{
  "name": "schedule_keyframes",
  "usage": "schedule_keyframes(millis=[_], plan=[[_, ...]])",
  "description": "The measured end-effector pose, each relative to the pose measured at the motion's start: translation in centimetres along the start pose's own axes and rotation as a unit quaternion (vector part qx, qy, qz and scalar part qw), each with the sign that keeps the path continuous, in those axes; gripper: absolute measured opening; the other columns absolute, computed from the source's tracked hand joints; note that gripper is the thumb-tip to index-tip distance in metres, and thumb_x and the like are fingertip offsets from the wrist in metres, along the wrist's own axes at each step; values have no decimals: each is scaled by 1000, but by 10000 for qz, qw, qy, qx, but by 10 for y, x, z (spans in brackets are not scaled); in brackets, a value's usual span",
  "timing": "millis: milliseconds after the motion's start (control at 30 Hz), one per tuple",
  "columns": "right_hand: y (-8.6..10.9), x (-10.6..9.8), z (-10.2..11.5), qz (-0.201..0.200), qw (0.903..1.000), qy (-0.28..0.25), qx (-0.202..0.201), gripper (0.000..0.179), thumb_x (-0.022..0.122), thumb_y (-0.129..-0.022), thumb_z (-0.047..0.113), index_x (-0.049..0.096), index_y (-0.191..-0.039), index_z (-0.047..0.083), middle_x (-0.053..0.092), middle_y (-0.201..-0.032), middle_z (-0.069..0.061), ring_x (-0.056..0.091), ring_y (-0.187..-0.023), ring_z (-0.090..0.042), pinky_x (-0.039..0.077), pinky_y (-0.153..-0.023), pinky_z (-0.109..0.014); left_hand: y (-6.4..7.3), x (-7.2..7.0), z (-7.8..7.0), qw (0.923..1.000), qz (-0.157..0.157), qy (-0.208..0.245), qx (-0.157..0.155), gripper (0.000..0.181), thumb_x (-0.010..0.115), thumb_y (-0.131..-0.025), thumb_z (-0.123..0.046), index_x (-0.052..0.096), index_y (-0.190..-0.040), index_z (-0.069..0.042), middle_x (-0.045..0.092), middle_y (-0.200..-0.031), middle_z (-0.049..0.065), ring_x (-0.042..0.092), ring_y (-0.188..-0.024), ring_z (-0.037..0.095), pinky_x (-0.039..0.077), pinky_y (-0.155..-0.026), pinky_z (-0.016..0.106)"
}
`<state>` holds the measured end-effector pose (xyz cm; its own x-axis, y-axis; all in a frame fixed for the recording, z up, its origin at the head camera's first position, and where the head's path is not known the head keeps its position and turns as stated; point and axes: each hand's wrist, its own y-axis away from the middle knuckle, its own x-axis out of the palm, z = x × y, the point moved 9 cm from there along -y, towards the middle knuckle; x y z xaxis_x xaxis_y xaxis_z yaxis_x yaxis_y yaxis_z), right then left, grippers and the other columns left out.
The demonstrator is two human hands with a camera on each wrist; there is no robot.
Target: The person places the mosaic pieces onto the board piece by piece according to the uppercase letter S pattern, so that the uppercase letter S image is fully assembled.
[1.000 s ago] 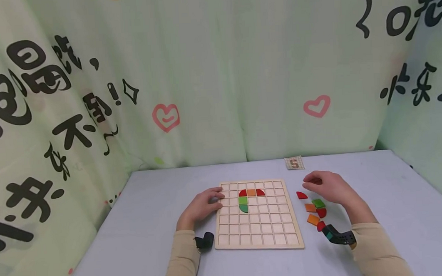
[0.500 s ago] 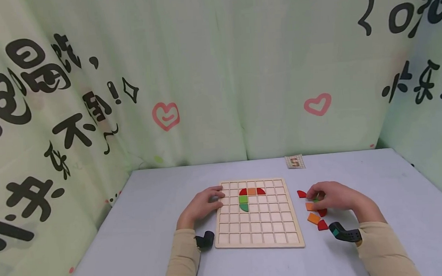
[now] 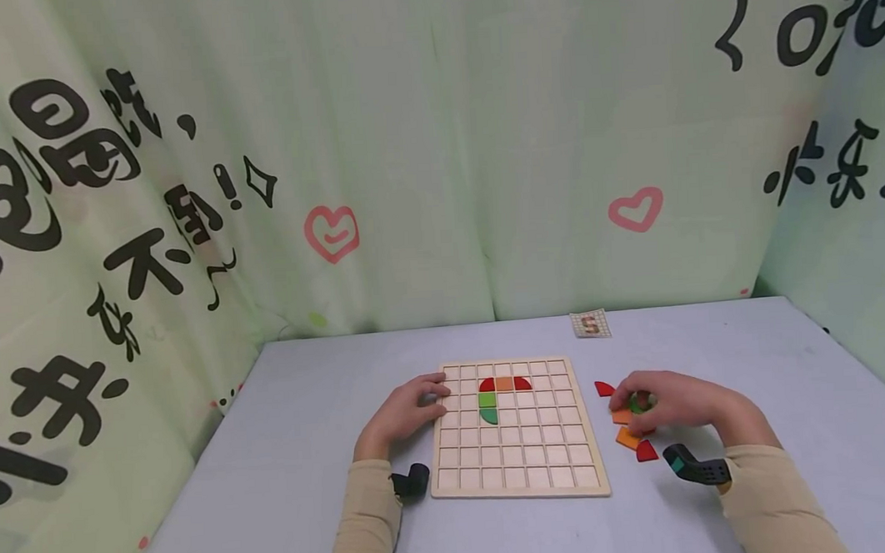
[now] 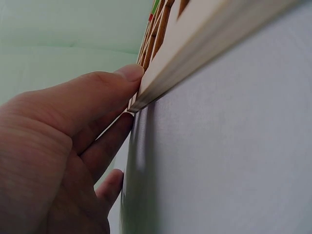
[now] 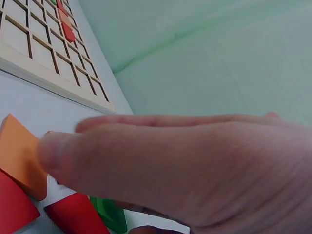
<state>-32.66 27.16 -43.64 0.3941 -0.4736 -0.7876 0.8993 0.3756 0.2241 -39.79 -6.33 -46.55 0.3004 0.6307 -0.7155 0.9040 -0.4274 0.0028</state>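
Note:
A square wooden grid board [image 3: 520, 473] lies on the table with several coloured tiles in its upper cells. My left hand [image 3: 405, 414] rests at its left edge, fingers fairly straight. The left wrist view shows the thumb [image 4: 130, 73] on the board's rim. My right hand [image 3: 678, 399] is low over the loose tiles, thumb and index finger apart around an orange tile [image 3: 622, 416]. A green tile [image 3: 641, 403] shows through the gap between them. In the right wrist view the thumb overlaps an orange tile [image 5: 22, 158], with red tiles [image 5: 78, 214] beside it.
A small printed card [image 3: 590, 325] lies near the table's back edge. Another red tile [image 3: 604, 389] lies left of my right hand and one more red tile [image 3: 647, 450] below it. A patterned curtain [image 3: 421, 161] stands behind the table.
My right hand has come down and toward me, from above the loose tiles to close over the orange and green ones. My left hand stays at the board's edge.

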Motion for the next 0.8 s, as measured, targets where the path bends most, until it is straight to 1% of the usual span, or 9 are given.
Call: schedule_keyframes(millis=[133, 200, 267, 333, 467, 567, 667, 800], plan=[[1, 8, 8, 353, 9983, -83, -467, 25, 78, -80, 20, 69, -103, 23, 56, -109, 2, 48, -103, -23, 49, -82, -36, 0, 1, 0, 10000, -1, -8, 5, 26, 68, -91, -15, 69, -117, -9, 49, -146, 2, 36, -140, 27, 31, -115, 46], [1, 10, 10, 450, 9973, -38, -586, 24, 77, -80, 18, 68, -102, 24, 54, -109, 2, 48, -103, -23, 49, -82, -34, 1, 1, 0, 10000, 0, -4, -6, 26, 68, -91, -15, 69, -117, -9, 49, -146, 2, 36, -141, 27, 31, -115, 45], [0, 11, 10, 456, 9975, 27, -546, 23, 76, -80, 16, 68, -99, 24, 53, -108, 2, 48, -103, -23, 50, -80, -33, 0, 2, 1, 10000, 10, 2, -30, 26, 68, -92, -16, 69, -117, -9, 49, -146, 2, 36, -141, 26, 30, -115, 45], [-1, 10, 8, 387, 9984, 81, -411, 21, 77, -80, 16, 68, -97, 25, 54, -107, 2, 48, -101, -22, 49, -79, -33, 1, 1, 0, 10000, 13, 9, 10, 26, 68, -92, -15, 69, -117, -9, 49, -146, 3, 36, -141, 27, 30, -115, 46], [-2, 7, 5, 256, 9993, 125, -253, 18, 77, -81, 18, 69, -96, 23, 55, -107, 0, 49, -102, -24, 50, -81, -36, 1, -1, -3, 10000, 15, 14, 50, 26, 68, -92, -13, 69, -117, -8, 49, -146, 5, 36, -140, 29, 30, -115, 46], [1, 9, 6, 370, 9989, 128, -249, 21, 76, -81, 14, 69, -98, 25, 53, -114, -2, 46, -106, -26, 49, -82, -38, 2, -1, -3, 10000, 35, 9, 16, 26, 67, -92, -14, 69, -117, -8, 48, -147, 4, 36, -141, 28, 30, -115, 46], [3, 12, 6, 555, 9981, 127, -213, 30, 75, -77, 9, 68, -99, 30, 49, -119, -3, 43, -110, -27, 48, -83, -40, 2, -1, -2, 10000, 29, -33, 2, 26, 67, -92, -15, 69, -118, -9, 48, -147, 3, 35, -141, 28, 30, -115, 46], [4, 14, 7, 624, 9977, 203, -192, 33, 73, -77, 7, 68, -98, 32, 47, -119, -3, 42, -110, -27, 47, -82, -40, 2, 0, -2, 10000, 24, -11, -18, 26, 67, -92, -15, 69, -117, -9, 48, -147, 3, 35, -141, 28, 30, -115, 46]])
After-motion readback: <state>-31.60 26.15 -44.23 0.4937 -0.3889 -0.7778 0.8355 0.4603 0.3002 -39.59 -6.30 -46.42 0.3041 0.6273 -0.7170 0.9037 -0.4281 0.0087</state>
